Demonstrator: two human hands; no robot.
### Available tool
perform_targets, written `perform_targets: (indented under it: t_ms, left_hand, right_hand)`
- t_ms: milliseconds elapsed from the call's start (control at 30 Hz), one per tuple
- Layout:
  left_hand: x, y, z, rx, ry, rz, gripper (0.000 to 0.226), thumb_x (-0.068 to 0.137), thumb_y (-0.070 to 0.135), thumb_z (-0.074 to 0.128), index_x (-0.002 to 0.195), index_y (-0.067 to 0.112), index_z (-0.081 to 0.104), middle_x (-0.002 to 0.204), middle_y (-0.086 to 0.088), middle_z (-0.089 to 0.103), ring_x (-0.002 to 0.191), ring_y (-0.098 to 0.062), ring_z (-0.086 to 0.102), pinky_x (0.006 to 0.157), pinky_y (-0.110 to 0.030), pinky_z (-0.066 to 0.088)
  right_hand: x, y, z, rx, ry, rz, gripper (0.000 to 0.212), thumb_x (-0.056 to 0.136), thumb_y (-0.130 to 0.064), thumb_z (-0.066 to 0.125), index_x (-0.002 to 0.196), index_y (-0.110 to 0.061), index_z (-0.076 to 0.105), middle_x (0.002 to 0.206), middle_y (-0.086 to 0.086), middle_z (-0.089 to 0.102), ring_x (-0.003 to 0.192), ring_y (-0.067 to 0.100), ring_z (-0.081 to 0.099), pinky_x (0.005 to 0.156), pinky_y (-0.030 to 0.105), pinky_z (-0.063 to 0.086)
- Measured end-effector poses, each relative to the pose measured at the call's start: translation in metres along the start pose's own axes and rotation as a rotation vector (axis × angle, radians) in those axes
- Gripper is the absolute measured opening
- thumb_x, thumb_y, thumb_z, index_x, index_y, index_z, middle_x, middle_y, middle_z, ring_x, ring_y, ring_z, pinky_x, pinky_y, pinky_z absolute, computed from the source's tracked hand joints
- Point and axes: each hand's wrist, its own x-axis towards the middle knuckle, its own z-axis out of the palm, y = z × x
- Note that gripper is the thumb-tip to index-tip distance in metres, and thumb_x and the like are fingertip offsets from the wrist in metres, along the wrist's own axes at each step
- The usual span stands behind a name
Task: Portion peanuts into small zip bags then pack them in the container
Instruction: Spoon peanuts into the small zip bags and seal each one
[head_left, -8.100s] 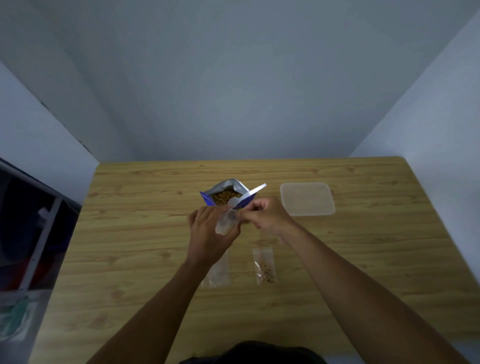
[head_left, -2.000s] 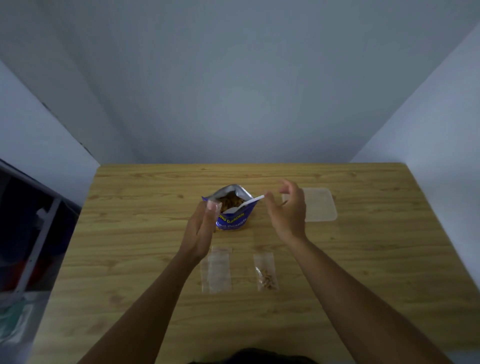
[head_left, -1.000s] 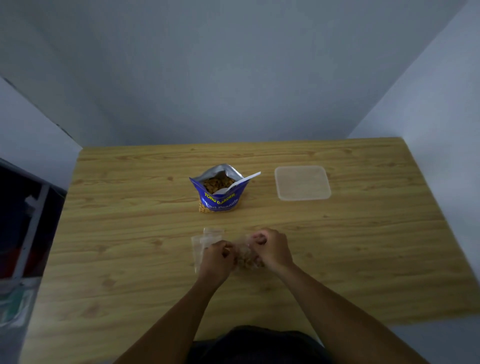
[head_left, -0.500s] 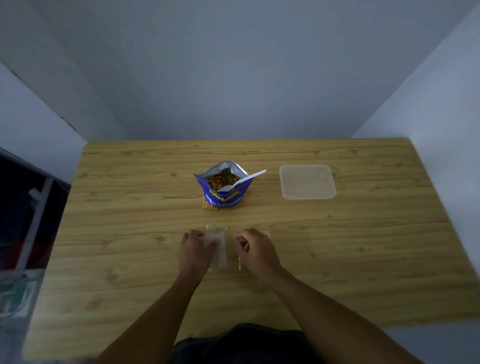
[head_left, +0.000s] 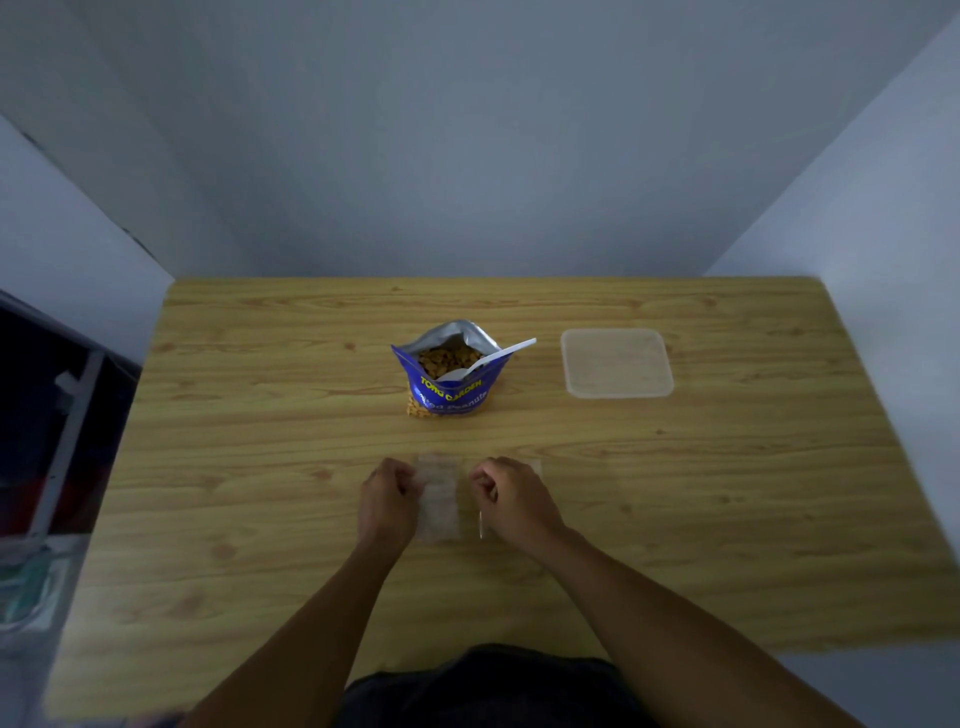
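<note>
— Peanuts (head_left: 449, 358) sit where?
— In the open blue pouch (head_left: 452, 397) at the middle of the table (head_left: 260, 467), with a white spoon (head_left: 511, 348) propped in its mouth. Nearer, an empty zip bag (head_left: 439, 501) lies flat between both hands.
— Which step is this?
— Between portions, I'd judge. The container (head_left: 617, 364), far right, seems to hold no bags yet. Next, the empty bag needs lifting and its mouth pulled apart, then a reach far for the spoon.
— And the hands?
— Knuckles up, the left hand (head_left: 387, 504) rests at the bag's left edge. The right hand (head_left: 514, 504) lies just right of it, over a second bag (head_left: 537, 467) that is mostly hidden. Both sets of fingers (head_left: 401, 474) curl under, but I cannot tell whether they pinch plastic.
</note>
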Motion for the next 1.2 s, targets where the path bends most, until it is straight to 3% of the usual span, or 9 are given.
perform_targets:
  t_ms: [300, 400, 467, 600, 800, 933, 1033, 1100, 1200]
  left_hand:
    - [-0.005, 0.0, -0.008, 0.014, -0.077, 0.126, 0.028, 0.086, 0.001, 0.065, 0.112, 0.01, 0.063, 0.076, 0.0, 0.067, 0.073, -0.021, 0.063, 0.069, -0.033, 0.051]
    - [-0.008, 0.003, -0.015, -0.017, -0.114, 0.157, 0.024, 0.087, 0.001, 0.064, 0.107, 0.014, 0.062, 0.076, 0.001, 0.063, 0.064, -0.005, 0.058, 0.063, -0.026, 0.049]
    - [-0.011, 0.007, -0.019, -0.049, -0.149, 0.193, 0.028, 0.086, -0.002, 0.065, 0.105, 0.018, 0.059, 0.075, -0.002, 0.06, 0.058, -0.004, 0.053, 0.055, -0.016, 0.041]
    - [-0.016, 0.013, -0.025, -0.112, -0.218, 0.281, 0.032, 0.086, -0.006, 0.064, 0.103, 0.019, 0.055, 0.077, -0.01, 0.058, 0.053, -0.004, 0.045, 0.054, -0.018, 0.039]
    - [-0.008, 0.028, -0.029, -0.146, -0.305, 0.375, 0.031, 0.087, -0.005, 0.063, 0.107, 0.018, 0.056, 0.077, 0.002, 0.056, 0.066, -0.009, 0.05, 0.067, -0.025, 0.046]
    - [-0.001, 0.042, -0.031, -0.167, -0.281, 0.425, 0.03, 0.087, -0.006, 0.064, 0.11, 0.012, 0.056, 0.075, 0.004, 0.053, 0.069, -0.006, 0.05, 0.073, -0.017, 0.046]
    - [0.004, 0.059, -0.033, -0.174, -0.216, 0.38, 0.025, 0.087, 0.002, 0.07, 0.107, 0.014, 0.063, 0.073, -0.002, 0.053, 0.065, -0.005, 0.047, 0.068, -0.014, 0.042]
    - [0.008, 0.071, -0.033, -0.134, -0.15, 0.357, 0.011, 0.087, 0.009, 0.072, 0.094, 0.018, 0.069, 0.072, -0.001, 0.054, 0.063, -0.006, 0.045, 0.063, -0.017, 0.039]
    - [0.013, 0.086, -0.033, -0.146, -0.112, 0.349, 0.011, 0.089, 0.012, 0.071, 0.081, 0.02, 0.069, 0.072, 0.007, 0.06, 0.063, -0.001, 0.052, 0.062, -0.016, 0.04]
  right_hand:
    - [0.003, -0.012, 0.006, -0.183, -0.128, -0.013, 0.038, 0.093, -0.032, 0.053, 0.131, -0.025, 0.055, 0.123, 0.005, 0.061, 0.11, 0.033, 0.062, 0.085, 0.042, 0.052]
    - [0.003, -0.015, 0.008, -0.181, -0.142, -0.03, 0.044, 0.094, -0.034, 0.054, 0.138, -0.033, 0.045, 0.124, 0.003, 0.056, 0.109, 0.034, 0.062, 0.085, 0.043, 0.052]
    - [0.003, -0.016, 0.009, -0.152, -0.143, -0.032, 0.04, 0.095, -0.037, 0.054, 0.134, -0.039, 0.046, 0.12, 0.0, 0.053, 0.106, 0.031, 0.063, 0.084, 0.042, 0.052]
    - [0.01, -0.015, 0.001, -0.098, -0.133, -0.019, 0.024, 0.096, -0.04, 0.06, 0.119, -0.035, 0.061, 0.113, -0.006, 0.049, 0.101, 0.021, 0.064, 0.082, 0.034, 0.05]
    - [0.023, -0.017, -0.023, 0.012, -0.222, -0.116, 0.036, 0.092, -0.02, 0.068, 0.125, -0.034, 0.061, 0.121, -0.007, 0.044, 0.104, 0.013, 0.06, 0.087, 0.033, 0.051]
    - [0.031, -0.015, -0.04, 0.101, -0.151, -0.151, 0.012, 0.089, -0.01, 0.071, 0.098, -0.016, 0.076, 0.098, -0.004, 0.059, 0.087, 0.012, 0.064, 0.081, 0.027, 0.05]
    - [0.035, -0.02, -0.058, 0.22, -0.138, -0.057, 0.009, 0.089, -0.011, 0.072, 0.093, -0.016, 0.078, 0.078, -0.015, 0.068, 0.069, -0.009, 0.06, 0.069, 0.013, 0.044]
    - [0.037, -0.02, -0.065, 0.3, -0.111, 0.005, 0.013, 0.089, -0.014, 0.073, 0.084, -0.027, 0.075, 0.064, -0.02, 0.068, 0.06, -0.01, 0.058, 0.064, 0.016, 0.047]
    - [0.039, -0.023, -0.079, 0.427, -0.081, 0.065, 0.017, 0.088, -0.014, 0.074, 0.079, -0.029, 0.073, 0.071, -0.009, 0.074, 0.064, 0.005, 0.063, 0.065, 0.033, 0.054]
